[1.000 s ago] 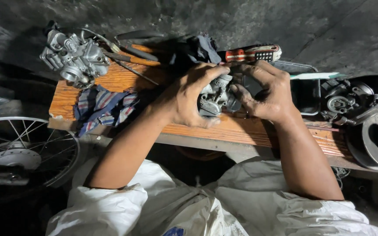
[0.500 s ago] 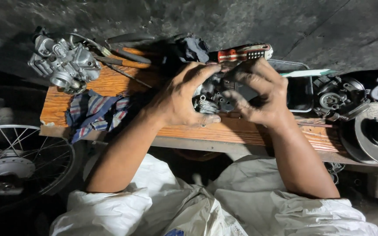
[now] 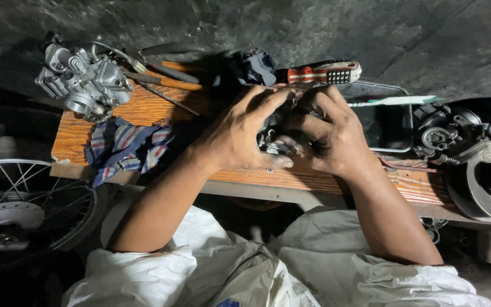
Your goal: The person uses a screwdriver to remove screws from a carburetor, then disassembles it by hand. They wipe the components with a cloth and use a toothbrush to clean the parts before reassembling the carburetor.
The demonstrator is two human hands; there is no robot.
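Observation:
Both my hands clasp a small grey metal engine part (image 3: 271, 139) over the middle of a wooden bench (image 3: 160, 108). My left hand (image 3: 240, 136) wraps it from the left, fingers curled over the top. My right hand (image 3: 333, 133) covers it from the right, so most of the part is hidden. A red-and-white-handled screwdriver (image 3: 319, 74) lies just beyond my fingers, next to a dark rag (image 3: 254, 68).
A silver carburettor (image 3: 83, 82) sits at the bench's far left corner, with orange-handled pliers (image 3: 163, 79) beside it and a striped cloth (image 3: 123, 148) in front. A dark tray (image 3: 387, 128) and round engine parts (image 3: 490, 176) lie right. A spoked wheel (image 3: 18, 199) stands lower left.
My fingers have shifted around the metal part, closing over it more fully. The camera view has drifted, so the bench sits slightly lower and further right.

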